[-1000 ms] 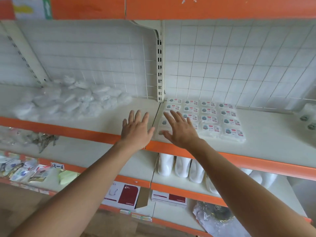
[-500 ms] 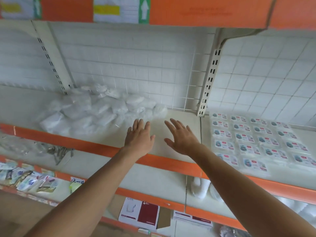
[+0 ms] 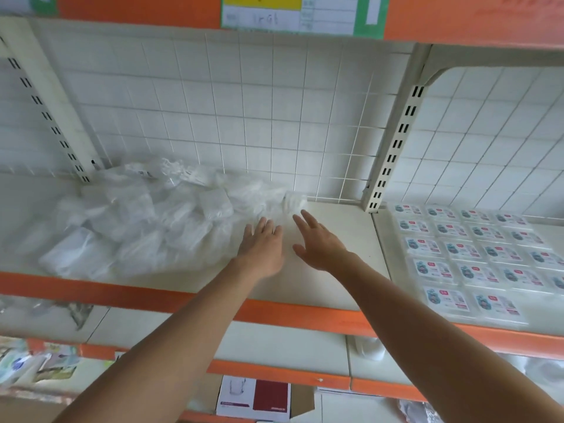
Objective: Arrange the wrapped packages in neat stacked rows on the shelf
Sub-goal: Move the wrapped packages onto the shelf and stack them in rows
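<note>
We found the wrapped packages point(image 3: 146, 227) heaped loose at the left of the shelf point(image 3: 341, 239), not yet in rows; the left hand point(image 3: 262, 248) and right hand point(image 3: 317, 242) were empty, fingers straight, at the heap's right edge, seemingly to gather some; the bare space beside suited stacking.

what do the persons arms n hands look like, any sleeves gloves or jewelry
The left forearm and right forearm are bare to the frame edge, no sleeve in view. The left hand and right hand are ungloved; no ring, watch or wristband shows.
</note>
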The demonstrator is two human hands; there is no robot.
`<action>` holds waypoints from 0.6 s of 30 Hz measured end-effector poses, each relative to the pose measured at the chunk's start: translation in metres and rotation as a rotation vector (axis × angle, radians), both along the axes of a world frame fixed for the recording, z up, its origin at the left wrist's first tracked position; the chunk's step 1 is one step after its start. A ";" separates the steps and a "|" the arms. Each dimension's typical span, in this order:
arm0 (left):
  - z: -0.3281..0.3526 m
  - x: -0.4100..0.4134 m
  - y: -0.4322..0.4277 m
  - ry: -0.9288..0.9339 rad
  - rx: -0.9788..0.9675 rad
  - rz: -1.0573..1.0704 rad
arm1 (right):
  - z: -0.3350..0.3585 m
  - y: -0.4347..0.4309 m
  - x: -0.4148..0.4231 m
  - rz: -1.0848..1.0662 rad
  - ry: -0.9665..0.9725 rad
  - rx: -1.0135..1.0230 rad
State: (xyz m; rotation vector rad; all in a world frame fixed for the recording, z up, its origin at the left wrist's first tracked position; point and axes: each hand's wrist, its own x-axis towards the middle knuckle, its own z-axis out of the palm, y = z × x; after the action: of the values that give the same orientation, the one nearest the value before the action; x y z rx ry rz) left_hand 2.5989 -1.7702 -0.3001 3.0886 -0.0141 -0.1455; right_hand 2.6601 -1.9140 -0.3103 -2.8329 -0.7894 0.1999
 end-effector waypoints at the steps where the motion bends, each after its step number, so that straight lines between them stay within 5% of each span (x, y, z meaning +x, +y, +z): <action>1: -0.001 0.003 0.001 -0.003 -0.002 -0.003 | 0.001 0.003 0.005 -0.007 0.007 -0.004; 9: 0.007 -0.004 -0.002 -0.248 -0.129 -0.083 | 0.004 0.014 0.034 -0.019 -0.054 -0.158; 18: -0.004 -0.007 -0.009 -0.288 -0.283 -0.044 | -0.004 -0.012 0.018 -0.156 -0.134 0.071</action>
State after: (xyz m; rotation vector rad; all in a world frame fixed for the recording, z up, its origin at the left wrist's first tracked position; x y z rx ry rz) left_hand 2.5916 -1.7788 -0.3045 2.7990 -0.1045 0.2764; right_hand 2.6780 -1.9258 -0.3141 -2.8461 -0.5830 -0.0406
